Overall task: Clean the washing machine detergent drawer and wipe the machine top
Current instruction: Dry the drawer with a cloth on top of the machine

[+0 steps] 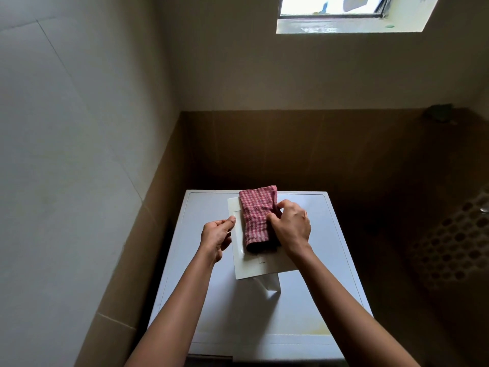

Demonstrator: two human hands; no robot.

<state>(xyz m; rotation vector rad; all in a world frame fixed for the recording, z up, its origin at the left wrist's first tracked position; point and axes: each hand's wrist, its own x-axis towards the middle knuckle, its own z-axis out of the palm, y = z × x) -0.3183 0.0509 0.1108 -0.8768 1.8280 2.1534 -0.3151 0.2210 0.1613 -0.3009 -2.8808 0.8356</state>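
Left hand (pixel 215 235) pinches detergent drawer (pixel 260 266) at its edge; right hand (pixel 289 225) grips checked cloth (pixel 258 215) upon it. Drawer rests mid machine top (pixel 246 321). Drawer wiping apparently underway; top likely pending — yellowish stain (pixel 299 331) at its front.

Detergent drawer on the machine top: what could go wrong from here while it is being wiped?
1. The left hand holds the detergent drawer only by its left edge; pushing with the red checked cloth could make it slide on the smooth washing machine top.
2. The right hand grips the cloth bunched, so corners of the drawer may be missed.
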